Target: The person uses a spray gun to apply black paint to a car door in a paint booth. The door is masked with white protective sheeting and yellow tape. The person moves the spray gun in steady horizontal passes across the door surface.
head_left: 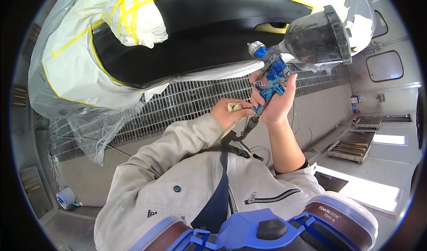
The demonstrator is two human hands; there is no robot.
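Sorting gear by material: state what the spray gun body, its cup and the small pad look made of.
Spray gun body: likely metal, glossy blue with bright glints. Cup: seemingly translucent plastic, cloudy grey, dark-rimmed. Pad in the left hand: pale beige, matte, perhaps cloth or paper.

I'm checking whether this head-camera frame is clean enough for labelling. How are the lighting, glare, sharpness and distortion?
Head view: even, bright light; bright floor panels at lower right wash out to white; strong fisheye bend curves the metal floor grating and leaves dark corners; the blue spray gun with a smoky plastic cup in the right hand is sharp, as is the left hand; the blue respirator at the bottom edge looks soft.
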